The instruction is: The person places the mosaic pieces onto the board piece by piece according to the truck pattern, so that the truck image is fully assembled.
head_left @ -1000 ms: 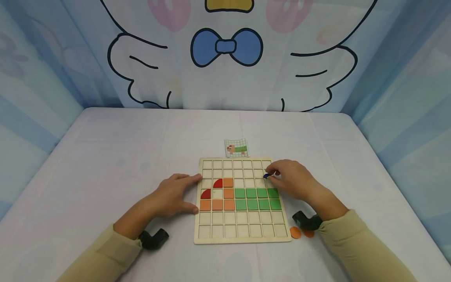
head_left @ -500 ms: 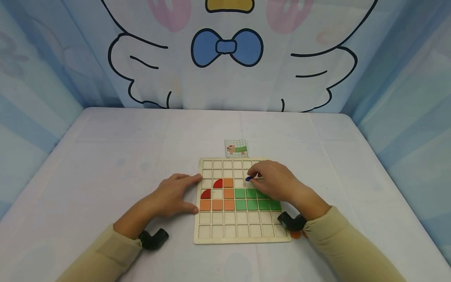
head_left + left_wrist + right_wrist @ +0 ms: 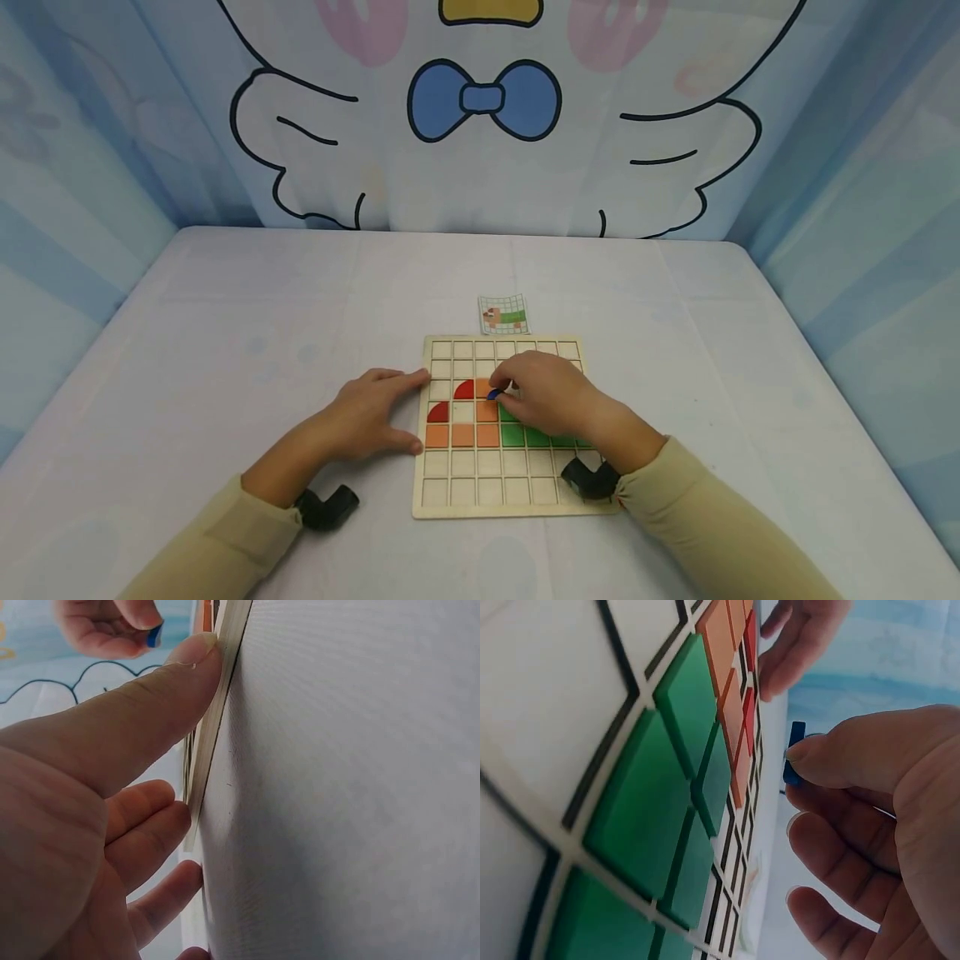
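My right hand pinches a small dark blue tile between thumb and fingertip, above the orange squares of a wooden grid board. The tile's full outline is partly covered by the fingers. My left hand rests at the board's left edge, fingers spread and touching the rim; in the left wrist view its thumb lies against the wooden side. Set in the grid are red quarter-round tiles, orange square tiles and green square tiles, some green ones covered by the right hand.
Behind the board lies a small picture card showing an orange and green figure on a grid. A white cloth covers the table. A printed curtain stands along the back and sides.
My right hand has moved left across the board with the blue tile, from the right edge to above the orange squares. Its sleeve now hides the orange round pieces. The left hand stays put.
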A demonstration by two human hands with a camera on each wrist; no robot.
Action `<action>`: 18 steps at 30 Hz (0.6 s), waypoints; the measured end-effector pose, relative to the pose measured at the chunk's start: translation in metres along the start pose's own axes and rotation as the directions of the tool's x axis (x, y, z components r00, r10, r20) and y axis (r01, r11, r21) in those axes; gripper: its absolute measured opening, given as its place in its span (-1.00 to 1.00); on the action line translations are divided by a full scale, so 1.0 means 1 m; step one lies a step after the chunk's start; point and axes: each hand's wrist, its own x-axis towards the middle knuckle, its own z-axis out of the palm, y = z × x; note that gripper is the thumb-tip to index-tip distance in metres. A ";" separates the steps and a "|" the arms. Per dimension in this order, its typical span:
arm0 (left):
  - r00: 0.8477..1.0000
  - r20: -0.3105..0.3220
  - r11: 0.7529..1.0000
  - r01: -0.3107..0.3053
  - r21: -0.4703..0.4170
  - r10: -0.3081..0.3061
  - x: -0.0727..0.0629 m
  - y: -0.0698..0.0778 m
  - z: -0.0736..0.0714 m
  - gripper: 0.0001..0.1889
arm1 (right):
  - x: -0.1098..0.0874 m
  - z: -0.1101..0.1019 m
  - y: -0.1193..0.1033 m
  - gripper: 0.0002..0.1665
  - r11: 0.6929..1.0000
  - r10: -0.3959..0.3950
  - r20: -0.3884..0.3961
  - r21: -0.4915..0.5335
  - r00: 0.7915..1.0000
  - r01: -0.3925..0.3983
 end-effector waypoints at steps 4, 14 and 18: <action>1.000 0.002 1.000 -0.001 0.010 0.001 0.001 0.000 0.000 -0.03 | 0.004 0.002 -0.005 -0.85 1.000 -0.025 0.007 0.001 1.000 0.025; 1.000 0.003 1.000 0.002 -0.002 -0.002 0.003 -0.002 0.001 -0.03 | 0.012 0.009 -0.012 -0.89 0.997 -0.081 -0.004 0.005 0.997 0.081; 1.000 0.005 1.000 0.006 -0.005 -0.006 0.003 -0.003 0.001 -0.03 | 0.015 0.012 -0.014 -0.87 0.997 -0.081 0.009 0.009 0.997 0.081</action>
